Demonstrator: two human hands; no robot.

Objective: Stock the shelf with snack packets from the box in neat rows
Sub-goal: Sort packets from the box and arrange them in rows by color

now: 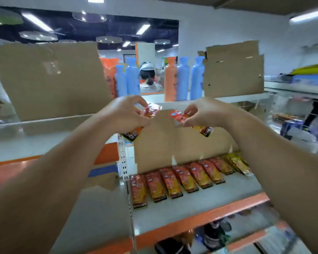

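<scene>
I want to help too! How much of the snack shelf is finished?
Done: one row of red packets lies lined up on the shelf, with yellow packets at its right end. In hand: the left hand pinches one packet, the right hand a second packet, both held above the shelf. Left: the shelf's front is bare, so more rows probably fit. How many packets remain cannot be seen.

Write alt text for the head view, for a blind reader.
The left hand and right hand each pinch a red-and-orange foil snack packet above a grey metal shelf. On it, matching packets lie in a row before a brown cardboard sheet.
</scene>
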